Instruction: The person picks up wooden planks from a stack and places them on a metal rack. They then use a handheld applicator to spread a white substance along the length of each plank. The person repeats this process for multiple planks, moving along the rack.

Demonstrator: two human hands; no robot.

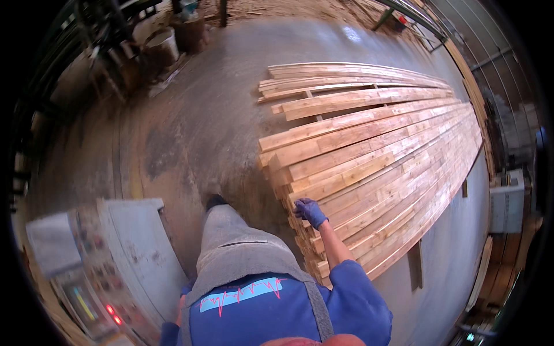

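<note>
My right hand, in a purple-blue glove, is over the near left ends of a broad stack of long wooden boards. Its fingers are curled in, and nothing shows between them. Whether it touches the wood I cannot tell. Of my left hand only a sliver of glove shows beside my grey apron, close to the control cabinet; its fingers are hidden. The boards lie side by side, fanning out slightly, with gaps among those at the far side.
At my left stands a control cabinet with knobs, a small screen and red lights. A white bucket stands far left. Wood scraps litter the far floor. A pale box-shaped unit is at the right.
</note>
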